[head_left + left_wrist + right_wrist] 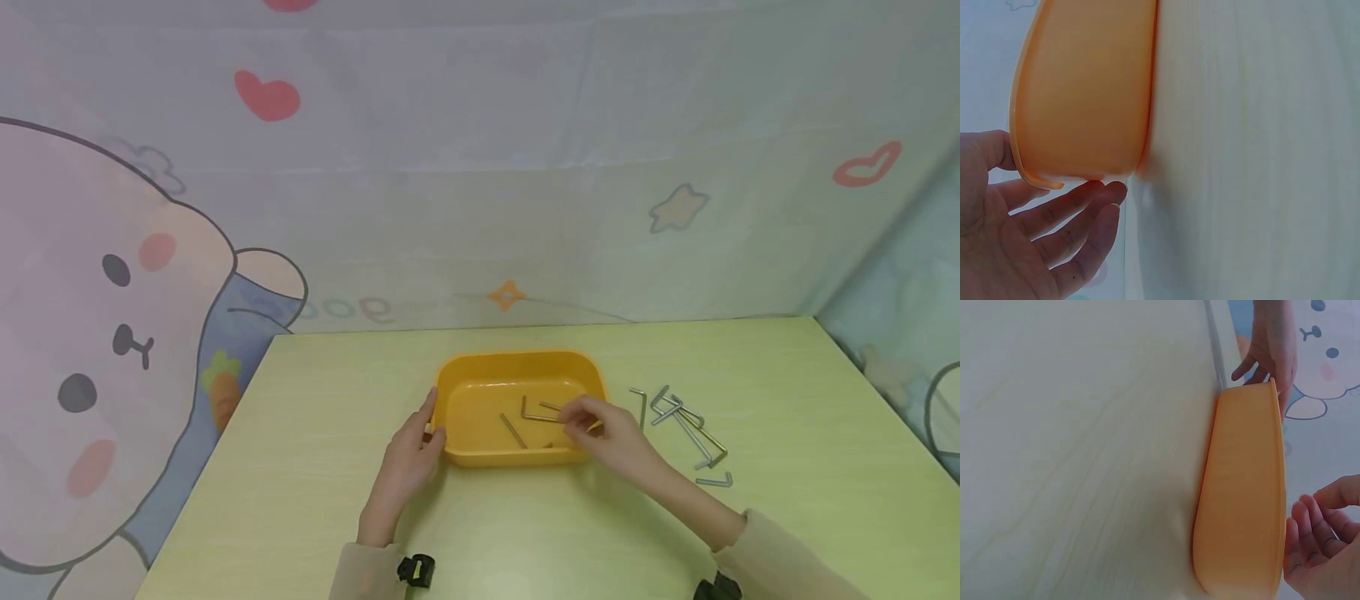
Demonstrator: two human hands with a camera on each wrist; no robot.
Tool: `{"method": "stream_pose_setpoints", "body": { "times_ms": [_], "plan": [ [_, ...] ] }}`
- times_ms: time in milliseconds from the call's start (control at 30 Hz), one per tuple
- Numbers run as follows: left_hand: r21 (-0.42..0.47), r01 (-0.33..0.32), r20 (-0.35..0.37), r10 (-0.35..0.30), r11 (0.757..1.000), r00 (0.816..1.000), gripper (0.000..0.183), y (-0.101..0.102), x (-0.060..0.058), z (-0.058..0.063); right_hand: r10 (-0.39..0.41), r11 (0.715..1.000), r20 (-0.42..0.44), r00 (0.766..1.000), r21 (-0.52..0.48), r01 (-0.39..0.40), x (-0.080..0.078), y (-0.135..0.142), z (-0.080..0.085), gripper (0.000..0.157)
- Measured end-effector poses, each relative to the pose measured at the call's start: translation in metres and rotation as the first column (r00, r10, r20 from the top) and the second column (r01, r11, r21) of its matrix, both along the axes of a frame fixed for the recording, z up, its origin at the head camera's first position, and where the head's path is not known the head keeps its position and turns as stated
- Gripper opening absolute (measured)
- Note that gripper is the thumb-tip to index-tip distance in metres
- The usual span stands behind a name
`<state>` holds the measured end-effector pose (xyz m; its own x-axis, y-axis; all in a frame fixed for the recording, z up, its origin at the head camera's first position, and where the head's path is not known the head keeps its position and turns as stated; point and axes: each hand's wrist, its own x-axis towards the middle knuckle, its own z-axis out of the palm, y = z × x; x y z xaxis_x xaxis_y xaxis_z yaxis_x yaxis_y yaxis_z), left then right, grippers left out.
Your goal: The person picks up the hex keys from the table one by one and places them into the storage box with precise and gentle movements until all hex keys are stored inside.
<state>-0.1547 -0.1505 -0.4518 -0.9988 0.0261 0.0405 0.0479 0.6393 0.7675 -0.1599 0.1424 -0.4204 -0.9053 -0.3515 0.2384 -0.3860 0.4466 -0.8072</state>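
Note:
A yellow-orange plastic tray [517, 458] stands on the table. My left hand [411, 462] grips its left end; in the left wrist view the thumb lies at the rim and the fingers are against the outer end wall. Over the tray's right part is my right hand [611, 437], thumb and fingers loosely bent. In the right wrist view nothing shows between its fingertips [1329, 492]. A brass-coloured hex key [540, 418] lies in the tray, one end reaching the right fingertips. Another hex key [513, 431] lies left of it; others are partly hidden.
Right of the tray, several silver and brass hex keys [686, 421] lie in a loose pile. One short hex key [715, 481] sits apart in front of them. A patterned cloth [480, 208] hangs behind the pale table [322, 400].

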Motion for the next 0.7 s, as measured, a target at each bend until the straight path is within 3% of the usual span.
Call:
{"method": "stream_pose_setpoints", "body": {
  "times_ms": [267,467,700],
  "plan": [
    [0.013,0.003,0.003,-0.003,1.000,1.000,0.060,0.000,0.000,0.000,-0.044,0.999,-0.088,0.995,-0.004,0.043,0.007,0.014,-0.005,0.015],
    [0.016,0.007,-0.003,-0.007,1.000,1.000,0.059,0.002,0.001,0.001,-0.026,0.999,-0.239,0.971,0.015,0.030,0.011,0.026,-0.011,0.021],
    [0.005,0.008,0.007,-0.008,1.000,1.000,0.059,0.003,-0.001,0.002,-0.060,0.989,-0.307,0.950,0.109,0.098,0.019,0.039,-0.015,0.028]
  ]
}}
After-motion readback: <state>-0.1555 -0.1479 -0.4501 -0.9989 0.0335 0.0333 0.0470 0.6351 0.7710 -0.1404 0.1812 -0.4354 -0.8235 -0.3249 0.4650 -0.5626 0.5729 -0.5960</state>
